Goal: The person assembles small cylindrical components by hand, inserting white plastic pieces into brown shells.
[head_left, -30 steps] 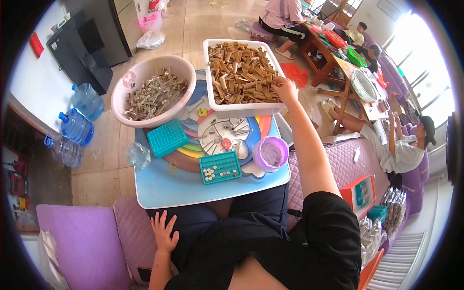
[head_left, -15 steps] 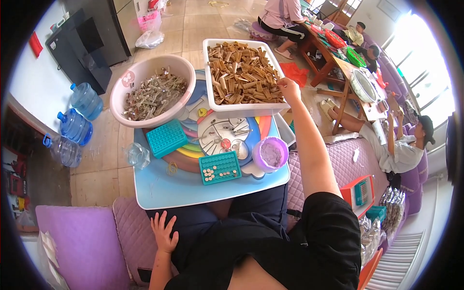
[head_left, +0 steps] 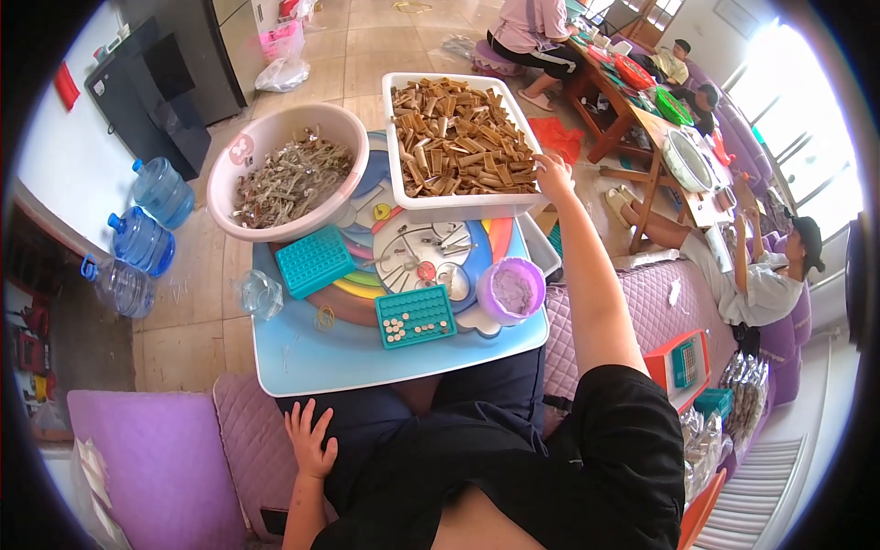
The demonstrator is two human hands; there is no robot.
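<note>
My right hand (head_left: 555,179) is at the right rim of a white rectangular tub (head_left: 458,203) heaped with short brown curved pieces (head_left: 463,137). Its fingers are loosely bent and apart over the edge, with nothing visible in them. My left hand (head_left: 310,438) lies open on my left thigh, fingers spread. Nearer me on the small blue table (head_left: 394,367), a teal tray (head_left: 415,316) holds several small round pale discs. A second teal tray (head_left: 314,261) stands behind it to the left. A purple cup (head_left: 511,290) with greyish contents is at the right.
A pink basin (head_left: 225,188) full of small clear and metallic parts stands left of the tub. A clear container (head_left: 258,293) sits at the table's left edge. Large water bottles (head_left: 142,243) stand on the floor. Other people work at a long table (head_left: 642,115) to the right.
My right hand has drawn back slightly right and toward me from the brown pieces, and its fingers have loosened. My left hand has stayed on my thigh.
</note>
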